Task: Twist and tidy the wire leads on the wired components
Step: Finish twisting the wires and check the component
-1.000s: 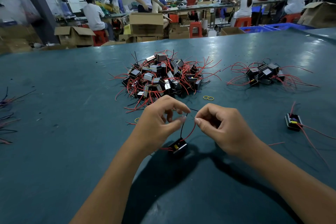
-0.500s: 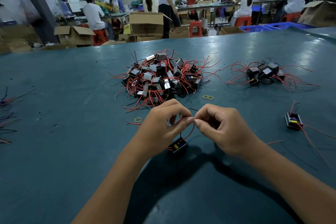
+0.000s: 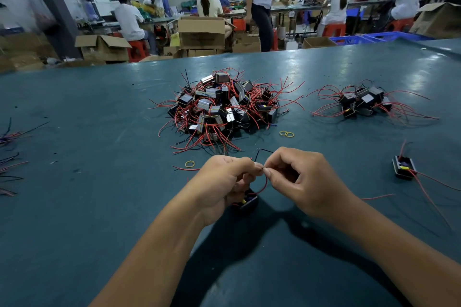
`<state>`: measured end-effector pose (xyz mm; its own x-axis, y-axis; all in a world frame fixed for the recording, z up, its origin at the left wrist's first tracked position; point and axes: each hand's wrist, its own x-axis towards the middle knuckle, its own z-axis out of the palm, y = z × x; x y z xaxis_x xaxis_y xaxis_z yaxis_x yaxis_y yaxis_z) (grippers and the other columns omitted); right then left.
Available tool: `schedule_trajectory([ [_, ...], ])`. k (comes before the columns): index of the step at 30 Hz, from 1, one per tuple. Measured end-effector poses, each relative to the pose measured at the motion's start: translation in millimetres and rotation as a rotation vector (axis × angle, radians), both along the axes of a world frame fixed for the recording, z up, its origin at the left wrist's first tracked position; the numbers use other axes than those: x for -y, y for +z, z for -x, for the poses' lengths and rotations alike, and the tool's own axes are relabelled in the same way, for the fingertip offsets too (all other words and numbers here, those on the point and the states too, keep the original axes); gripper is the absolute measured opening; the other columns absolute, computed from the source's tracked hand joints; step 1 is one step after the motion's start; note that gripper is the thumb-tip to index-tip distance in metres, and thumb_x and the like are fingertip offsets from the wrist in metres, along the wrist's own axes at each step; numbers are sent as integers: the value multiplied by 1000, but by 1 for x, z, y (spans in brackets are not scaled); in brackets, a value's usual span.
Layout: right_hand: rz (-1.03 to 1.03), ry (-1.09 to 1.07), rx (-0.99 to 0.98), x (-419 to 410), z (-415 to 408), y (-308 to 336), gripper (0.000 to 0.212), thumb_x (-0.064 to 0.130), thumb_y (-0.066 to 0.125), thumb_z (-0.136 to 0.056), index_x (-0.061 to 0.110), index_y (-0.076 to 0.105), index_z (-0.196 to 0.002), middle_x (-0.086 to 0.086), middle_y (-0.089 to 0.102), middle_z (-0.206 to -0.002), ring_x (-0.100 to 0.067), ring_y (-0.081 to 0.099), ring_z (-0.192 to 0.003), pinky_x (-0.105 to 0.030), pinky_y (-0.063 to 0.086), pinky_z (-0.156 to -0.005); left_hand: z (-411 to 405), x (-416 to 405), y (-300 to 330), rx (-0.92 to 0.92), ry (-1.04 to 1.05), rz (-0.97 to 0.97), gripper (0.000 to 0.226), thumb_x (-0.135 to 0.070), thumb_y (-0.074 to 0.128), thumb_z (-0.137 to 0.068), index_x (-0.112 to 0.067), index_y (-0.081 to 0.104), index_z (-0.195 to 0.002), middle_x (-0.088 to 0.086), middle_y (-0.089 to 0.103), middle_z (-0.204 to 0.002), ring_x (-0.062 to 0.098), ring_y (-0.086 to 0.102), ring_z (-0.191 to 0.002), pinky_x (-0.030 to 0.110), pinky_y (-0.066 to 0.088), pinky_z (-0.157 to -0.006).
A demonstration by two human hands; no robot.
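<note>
Both closed: left hand [image 3: 224,182] and right hand [image 3: 301,182] pinching thin, springy red lead [image 3: 266,183] between fingertips; best gripped near bare ends.

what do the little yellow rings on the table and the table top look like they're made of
Yellow rings: probably rubber bands, thin, limp, matte loops lying flat. Table top: looks like a teal rubber or vinyl mat, smooth with a soft sheen and scuffs; uncertain.

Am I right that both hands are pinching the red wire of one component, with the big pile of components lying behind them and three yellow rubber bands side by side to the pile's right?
Nearly. The head view shows two rubber bands there, not three. Left hand, right hand, red wire, component and pile are as you say.
</note>
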<state>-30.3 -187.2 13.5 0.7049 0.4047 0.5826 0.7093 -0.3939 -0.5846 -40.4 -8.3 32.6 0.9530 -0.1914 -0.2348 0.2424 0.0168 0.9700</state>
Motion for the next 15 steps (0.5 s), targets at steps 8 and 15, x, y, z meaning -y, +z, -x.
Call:
schedule_trajectory([
  [8,-20,-15,1,2,-2,0,8,12,66,-87,17,63,-81,18,52,-60,-1,48,-55,-6,33,-56,0,-3,0,210,26,-111,21,-12,66,-90,-14,65,-69,-2,46,-57,11,34,-48,20,25,-44],
  [15,-42,-35,-32,4,-4,-1,8,16,65,-87,18,63,-80,15,53,-60,-3,48,-55,-8,34,-55,-3,-17,-2,889,9,-598,16,-10,77,-84,-21,71,-94,-14,59,-85,6,50,-68,11,38,-63],
])
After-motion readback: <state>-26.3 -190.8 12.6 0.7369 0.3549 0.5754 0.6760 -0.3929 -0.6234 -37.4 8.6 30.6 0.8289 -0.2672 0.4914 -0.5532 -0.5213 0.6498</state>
